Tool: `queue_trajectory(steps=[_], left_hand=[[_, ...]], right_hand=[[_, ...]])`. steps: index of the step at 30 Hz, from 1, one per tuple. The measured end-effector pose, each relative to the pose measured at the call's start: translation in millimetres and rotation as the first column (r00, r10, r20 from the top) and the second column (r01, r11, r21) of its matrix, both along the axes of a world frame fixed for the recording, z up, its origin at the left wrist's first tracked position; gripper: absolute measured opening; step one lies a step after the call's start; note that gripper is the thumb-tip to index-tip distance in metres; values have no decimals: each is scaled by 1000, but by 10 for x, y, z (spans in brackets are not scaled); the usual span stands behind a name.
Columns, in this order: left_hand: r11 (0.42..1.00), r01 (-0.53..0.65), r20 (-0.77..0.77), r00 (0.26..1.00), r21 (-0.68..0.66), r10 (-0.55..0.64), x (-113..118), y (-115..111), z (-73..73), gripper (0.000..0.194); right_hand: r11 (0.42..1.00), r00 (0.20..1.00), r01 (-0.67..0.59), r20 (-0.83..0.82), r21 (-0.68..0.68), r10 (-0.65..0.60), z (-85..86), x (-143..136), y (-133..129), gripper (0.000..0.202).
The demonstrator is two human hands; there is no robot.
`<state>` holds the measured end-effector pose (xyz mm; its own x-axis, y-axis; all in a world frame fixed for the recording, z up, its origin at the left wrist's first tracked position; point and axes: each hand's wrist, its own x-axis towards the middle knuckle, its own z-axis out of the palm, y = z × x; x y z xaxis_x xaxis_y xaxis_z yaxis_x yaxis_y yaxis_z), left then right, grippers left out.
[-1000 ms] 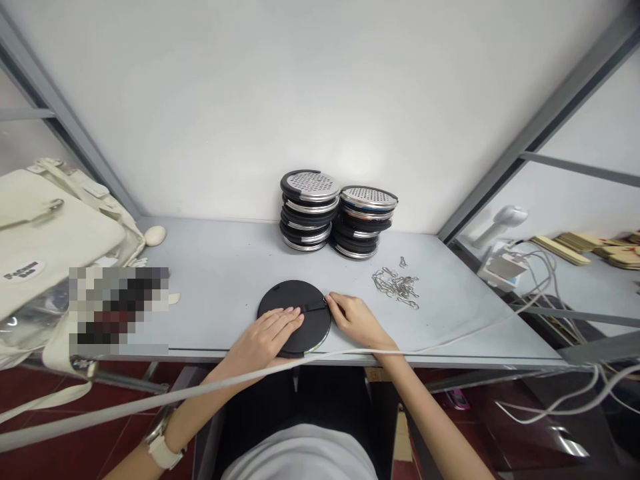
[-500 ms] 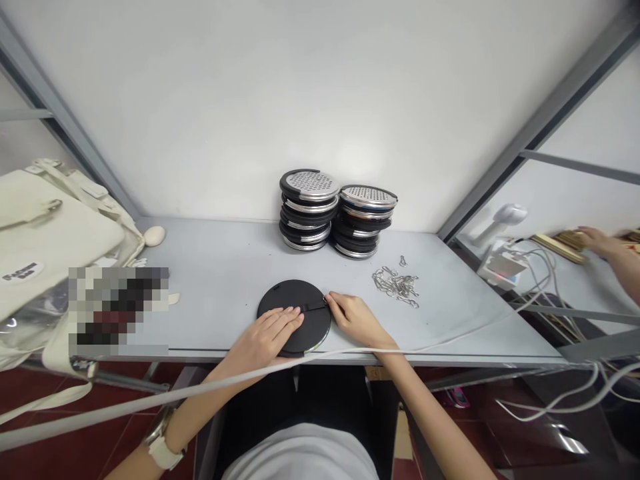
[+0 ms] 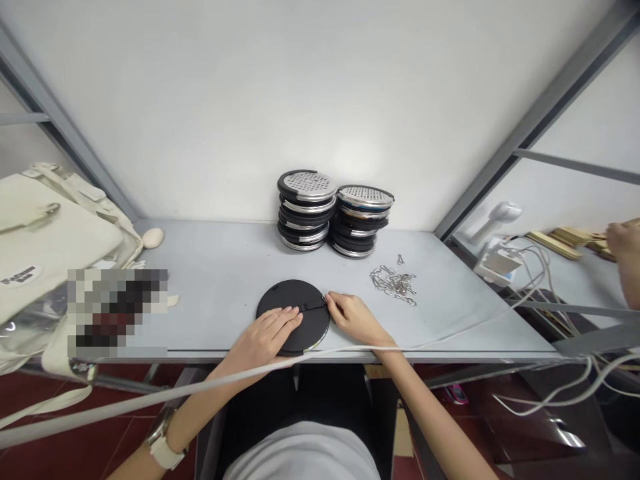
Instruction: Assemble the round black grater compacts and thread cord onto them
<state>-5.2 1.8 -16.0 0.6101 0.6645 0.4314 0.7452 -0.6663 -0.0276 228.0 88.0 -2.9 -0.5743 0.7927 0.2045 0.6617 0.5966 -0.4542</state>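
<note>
Black disc: a flat, round, matte black disc (image 3: 313, 328) is set on the light grey desk (image 3: 215, 267), near its front edge; a pale, partly green sliver is shown at the lower right rim.
Strap: a narrow black strap (image 3: 313, 305) is laid across the top of the disc, from its middle to its right rim.
Left hand: the left hand (image 3: 269, 335) is laid flat on the left half of the disc, fingers side by side, fingertips near the strap's inner end.
Right hand: at the right rim, the thumb and forefinger of the right hand (image 3: 354, 319) are pinched on a small silvery metal piece (image 3: 324, 298) at the strap's outer end; its exact form is obscured by the fingertips.
Clips: small silvery metal clips (image 3: 395, 285) are heaped loosely to the right of the right hand; a single silvery clip (image 3: 401, 260) is placed just behind the heap.
Stacks: black-and-silver round pieces are piled in a left stack (image 3: 307, 217) and a right stack (image 3: 359, 233) side by side at the back; each is topped by a perforated metal face.
Left end: a cream bag (image 3: 55, 227) is seen beside a pale egg-shaped object (image 3: 153, 238).
</note>
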Motion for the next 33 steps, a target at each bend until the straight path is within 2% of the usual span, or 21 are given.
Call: queue_trajectory(steps=[15, 22, 33], left_hand=[[999, 13, 10, 1000, 44, -13, 12, -15, 55, 61], [1000, 9, 19, 1000, 15, -9, -2, -13, 26, 62], [1000, 14, 20, 1000, 4, -14, 6, -11, 47, 60]], right_hand=[[999, 999, 35, -4, 19, -35, 10, -25, -16, 28], [999, 999, 39, 7, 28, -40, -10, -23, -17, 26], [1000, 1000, 16, -27, 24, -16, -8, -12, -5, 37]])
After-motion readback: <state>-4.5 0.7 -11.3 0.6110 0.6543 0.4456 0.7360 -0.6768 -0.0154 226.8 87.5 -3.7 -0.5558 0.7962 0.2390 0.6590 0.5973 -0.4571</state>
